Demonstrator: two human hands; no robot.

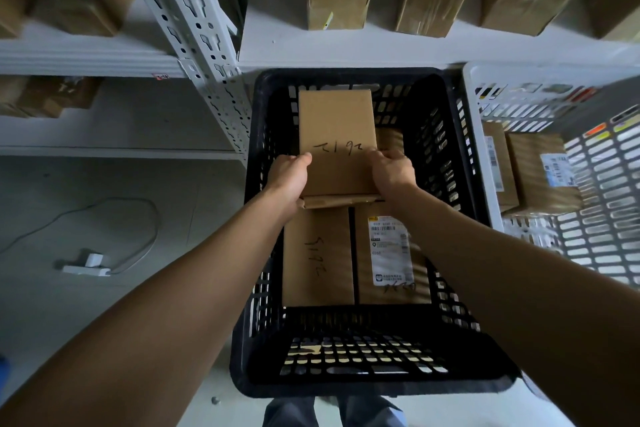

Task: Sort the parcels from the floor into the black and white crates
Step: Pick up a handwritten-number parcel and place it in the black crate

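We hold a cardboard parcel (337, 135) by its near end, our left hand (289, 177) and right hand (393, 172) clamped on its two sides, inside the black crate (258, 218) above two parcels lying flat. Tilted as it is, it could slip and land crooked, wedging against the far wall

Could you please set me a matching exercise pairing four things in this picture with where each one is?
Things:
1. topmost parcel
2. labelled parcel
3. white adapter
4. white crate

Places:
a. on the floor, at the left
b. right of the black crate
c. gripped by the left hand and right hand
d. lying in the black crate

Pairs: 1-c, 2-d, 3-a, 4-b
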